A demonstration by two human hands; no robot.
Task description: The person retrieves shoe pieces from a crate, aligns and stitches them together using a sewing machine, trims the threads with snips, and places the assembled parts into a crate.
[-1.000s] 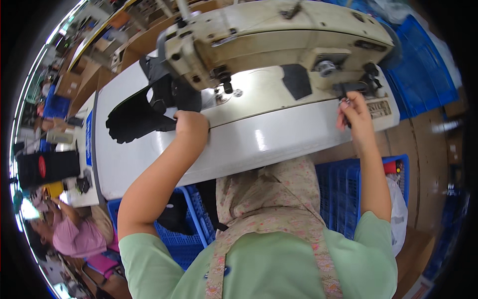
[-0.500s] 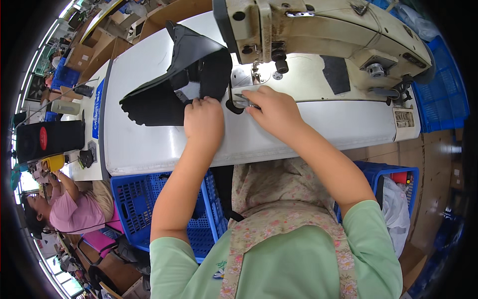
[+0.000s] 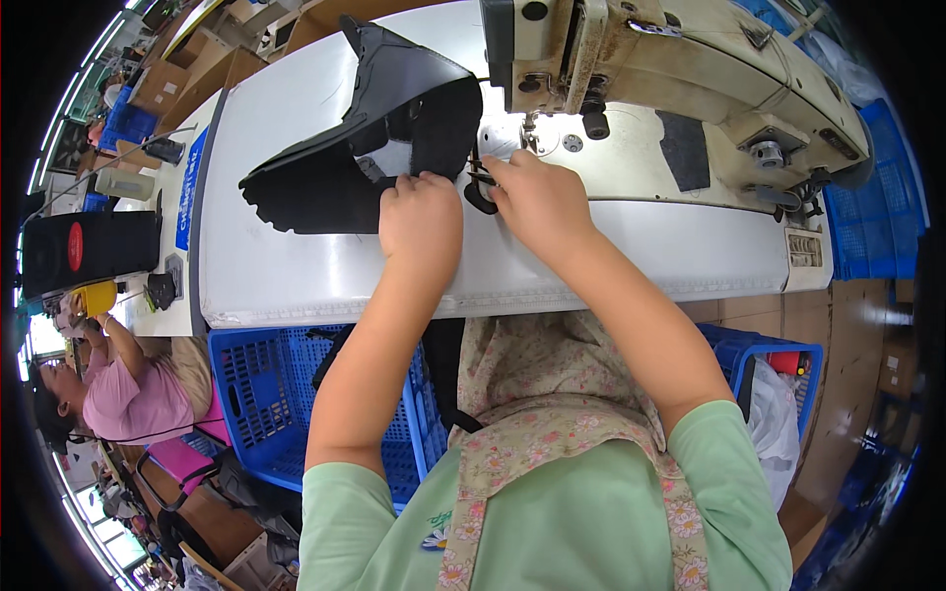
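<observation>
A stitched black fabric piece [image 3: 313,195], shaped like an open shell with a scalloped edge, lies on the white sewing table left of the needle. My left hand [image 3: 422,219] is closed on its near right edge, fingers curled. My right hand [image 3: 542,205] is closed around small thread snips [image 3: 481,177], mostly hidden by the fingers. The tips point left, toward the piece's right edge. A narrow black strip [image 3: 477,199] curls just below them. Behind my right hand is the sewing machine's presser foot [image 3: 530,130].
The sewing machine [image 3: 690,74] spans the back right, with a dark fabric scrap [image 3: 684,150] on its bed. Blue baskets [image 3: 258,399] stand below the table's front edge. At far left, a person in a pink shirt [image 3: 138,399] works at another table.
The view has shifted, so the machine appears further right. Both hands stay at the piece's right edge; the snips have come closer to the strip.
</observation>
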